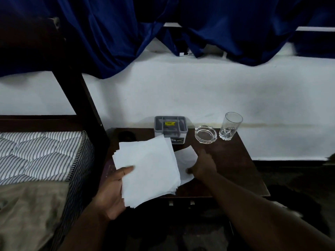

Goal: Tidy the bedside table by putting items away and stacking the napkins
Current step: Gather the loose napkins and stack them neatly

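While the left hand (pixel 112 192) clamps the stack (pixel 148 169) over the table (pixel 235 160), the right hand (pixel 203 163) lies on a loose napkin (pixel 184 156), pinch unclear. Best lift it by a corner and lay it squarely on top.

Thin, matt white paper forms the stack of napkins (pixel 148 169) and the loose napkin (pixel 187 159). The bedside table (pixel 235 160) is dark wood with a dull sheen. The ashtray (pixel 205 134) and the cut-base tumbler (pixel 230 126) are clear, glossy glass, and the plastic box (pixel 170 126) is matt grey. The blue curtain (pixel 108 33) is lustrous cloth and the mattress (pixel 36 153) is striped, quilted fabric.
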Tool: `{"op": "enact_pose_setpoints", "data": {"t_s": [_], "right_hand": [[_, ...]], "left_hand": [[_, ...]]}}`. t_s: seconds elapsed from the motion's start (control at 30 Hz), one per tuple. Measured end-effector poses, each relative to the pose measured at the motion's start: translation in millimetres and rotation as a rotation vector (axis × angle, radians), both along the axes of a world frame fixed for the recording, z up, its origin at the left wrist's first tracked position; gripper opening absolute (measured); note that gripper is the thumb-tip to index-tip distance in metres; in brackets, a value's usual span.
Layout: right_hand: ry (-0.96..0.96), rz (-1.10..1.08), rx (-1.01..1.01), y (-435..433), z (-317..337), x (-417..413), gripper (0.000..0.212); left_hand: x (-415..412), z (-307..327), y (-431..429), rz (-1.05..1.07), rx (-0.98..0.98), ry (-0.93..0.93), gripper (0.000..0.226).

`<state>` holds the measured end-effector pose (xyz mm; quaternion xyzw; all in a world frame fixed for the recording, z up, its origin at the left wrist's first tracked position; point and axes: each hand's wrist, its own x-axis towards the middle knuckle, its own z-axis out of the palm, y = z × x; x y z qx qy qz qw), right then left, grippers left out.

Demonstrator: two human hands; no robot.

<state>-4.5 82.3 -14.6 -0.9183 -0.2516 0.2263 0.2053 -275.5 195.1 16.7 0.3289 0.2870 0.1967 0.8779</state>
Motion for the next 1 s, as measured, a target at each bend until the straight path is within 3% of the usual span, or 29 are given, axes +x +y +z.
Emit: {"op": "enact_pose_setpoints", "data": {"t_s": [0.3, 0.5, 0.57, 0.7, 0.83, 0.93, 1.0], "right_hand": [[0.540, -0.343, 0.619, -4, 27, 0, 0.031], [0.280, -0.184, 0.751, -13, 122, -7, 0.020], [0.287, -0.142, 0.862, -15, 157, -17, 0.020], [0.552, -0.034, 1.045, -17, 208, -41, 0.014], [0.968, 0.001, 1.082, -15, 220, -72, 0.027], [1.124, -0.056, 1.053, -13, 202, -92, 0.020], [1.112, -0.102, 1.010, -14, 186, -101, 0.021]], "left_hand": [[9, 6, -6, -0.019, -0.120, 0.020, 0.030], [11, 13, -11, -0.055, -0.180, -0.027, 0.045], [10, 13, -12, -0.066, -0.179, -0.073, 0.046], [13, 15, -15, -0.091, -0.178, -0.149, 0.051], [16, 18, -20, -0.124, -0.238, -0.233, 0.068], [19, 21, -25, -0.214, -0.276, -0.449, 0.079], [19, 23, -27, -0.210, -0.178, -0.538, 0.080]]}}
